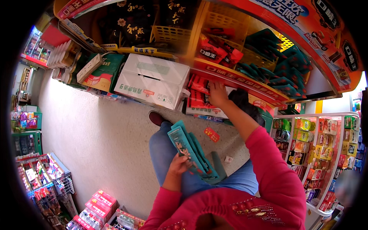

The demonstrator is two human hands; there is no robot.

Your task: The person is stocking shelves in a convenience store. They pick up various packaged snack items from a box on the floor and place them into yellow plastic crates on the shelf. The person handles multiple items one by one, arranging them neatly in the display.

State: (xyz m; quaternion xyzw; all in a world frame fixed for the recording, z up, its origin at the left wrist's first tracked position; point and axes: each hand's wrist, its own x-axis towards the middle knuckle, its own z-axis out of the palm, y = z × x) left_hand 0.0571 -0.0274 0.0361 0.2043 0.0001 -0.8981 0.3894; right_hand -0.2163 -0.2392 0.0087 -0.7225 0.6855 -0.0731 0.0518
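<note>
Several teal snack packets (191, 149) are in my left hand (178, 164), fanned above my lap. My right hand (218, 93) reaches forward and rests on red packets (198, 96) that lie on a carton below the display shelf; its fingertips are partly hidden, so whether it grips one cannot be told. Above it, red packets (215, 51) sit in a yellow basket of the shelf. Further right, piles of teal packets (287, 69) fill other yellow baskets (261, 59), some overhanging the red front strip. Black packets (135, 23) stand in the shelf's left part.
A white beer carton (152, 80) and a green box (106, 72) stand left of the red packets. A black bag or cloth (244, 100) lies beside my right forearm. A white wire rack (316, 115) of small packs stands at right. A red card (212, 134) lies on the floor.
</note>
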